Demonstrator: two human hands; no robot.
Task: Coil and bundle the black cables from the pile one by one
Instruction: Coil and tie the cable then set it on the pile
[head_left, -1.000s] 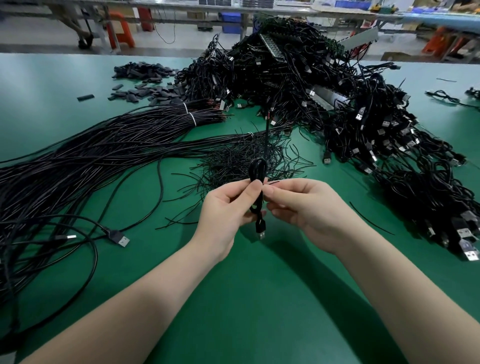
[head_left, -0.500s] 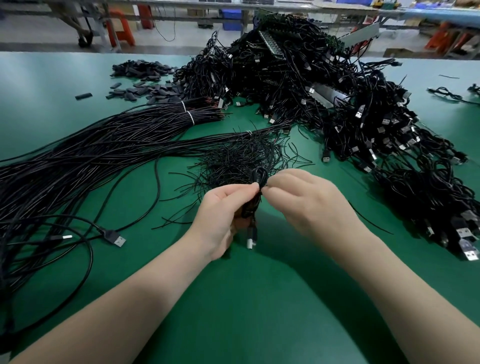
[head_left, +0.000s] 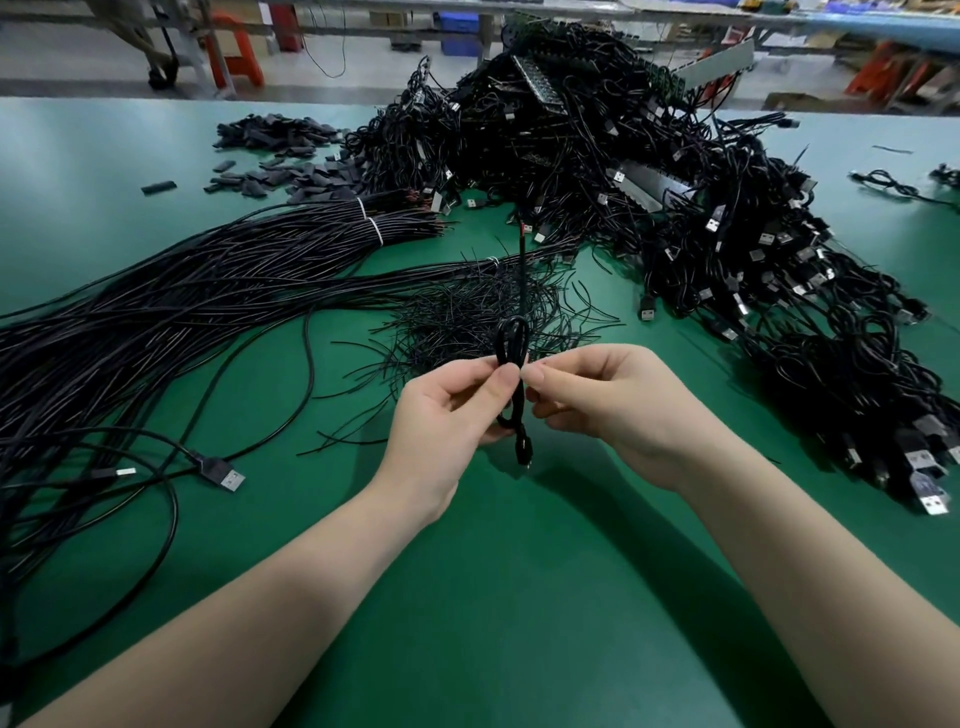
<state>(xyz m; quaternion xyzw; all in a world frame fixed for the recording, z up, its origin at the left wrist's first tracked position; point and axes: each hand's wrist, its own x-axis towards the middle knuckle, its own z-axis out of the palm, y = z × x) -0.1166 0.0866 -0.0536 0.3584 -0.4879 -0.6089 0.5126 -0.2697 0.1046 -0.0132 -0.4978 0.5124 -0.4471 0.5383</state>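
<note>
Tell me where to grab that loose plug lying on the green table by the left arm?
Probably by the black shell of the plug, pinched across its flat sides from above. It lies flat on the table with its metal tip pointing toward you and its cord trailing off behind, so nothing blocks a grab from above.

1. You see an evenly and brightly lit scene; the light comes from overhead, and nothing is burnt out.
2. Your forearms cast soft, dark shadows on the green table, falling below and to the right of each arm.
3. A pale sheen lies on the table's far left part.
4. Your wide-angle lens bends the table's far edge and stretches the arms at the lower corners.
5. The black cable pile loses strand detail in its darkest parts.
6. The background beyond the table is slightly soft; the centre is sharp.
</note>
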